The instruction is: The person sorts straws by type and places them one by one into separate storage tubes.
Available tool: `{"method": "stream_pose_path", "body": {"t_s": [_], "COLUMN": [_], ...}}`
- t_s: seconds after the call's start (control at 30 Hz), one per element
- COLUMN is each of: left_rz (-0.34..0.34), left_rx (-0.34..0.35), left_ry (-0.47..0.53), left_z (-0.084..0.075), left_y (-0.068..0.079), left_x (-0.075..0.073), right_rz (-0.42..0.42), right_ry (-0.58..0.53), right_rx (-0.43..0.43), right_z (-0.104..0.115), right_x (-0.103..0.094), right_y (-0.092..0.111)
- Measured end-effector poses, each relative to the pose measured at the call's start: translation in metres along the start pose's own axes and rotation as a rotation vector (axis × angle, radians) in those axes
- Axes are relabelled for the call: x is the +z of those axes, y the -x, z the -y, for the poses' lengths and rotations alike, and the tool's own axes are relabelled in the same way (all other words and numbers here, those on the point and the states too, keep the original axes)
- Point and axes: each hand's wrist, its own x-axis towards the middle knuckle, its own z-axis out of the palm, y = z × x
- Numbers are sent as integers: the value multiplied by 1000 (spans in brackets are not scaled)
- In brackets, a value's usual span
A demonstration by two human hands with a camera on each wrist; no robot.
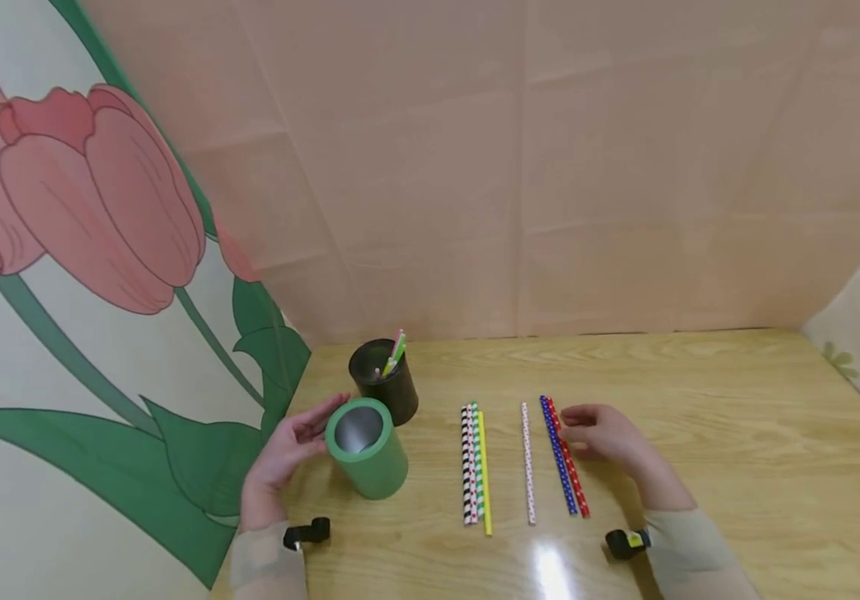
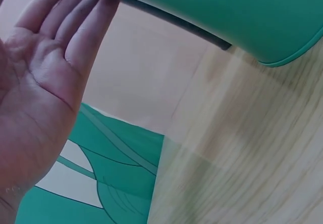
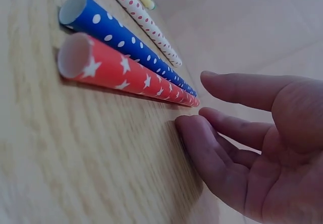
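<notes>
My left hand (image 1: 287,454) is at the left side of a green cylindrical holder (image 1: 379,473), fingers fairly straight. In the left wrist view its fingertips (image 2: 108,2) meet the holder's edge, without curling round it. My right hand (image 1: 608,435) hovers beside the far end of a red paper straw with white stars (image 3: 133,75), thumb and fingers apart and nothing between them. Alongside the red one lies a blue straw with white dots (image 3: 121,35). Farther left is a single white straw with small reddish dots (image 1: 528,467).
Behind the green holder stands a black mesh pen cup (image 1: 398,402) with a few pens. Between the holder and the single straw lie black-striped (image 1: 467,467), red-patterned white, green-striped and yellow (image 1: 486,487) straws. A tulip-printed wall (image 1: 122,192) borders the wooden table's left.
</notes>
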Motion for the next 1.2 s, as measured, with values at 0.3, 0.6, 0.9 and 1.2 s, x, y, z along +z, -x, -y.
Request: {"method": "stream_pose_path", "body": {"t_s": [0.3, 0.6, 0.9, 1.2], "left_rz": [-4, 21, 11, -5], "left_rx": [-31, -40, -27, -39], "left_ry": [-43, -16, -30, -36], "left_z": [-7, -11, -11, -11], "left_y": [-1, -2, -1, -3], "left_x": [3, 5, 6, 8], "right_rz": [-9, -47, -88, -125], "right_ry": [-7, 21, 70, 163], "right_rx": [-14, 0, -24, -12], "right_z": [-2, -2, -1, 3], "right_x": [5, 11, 14, 11], "right_y": [6, 7, 5, 4]}}
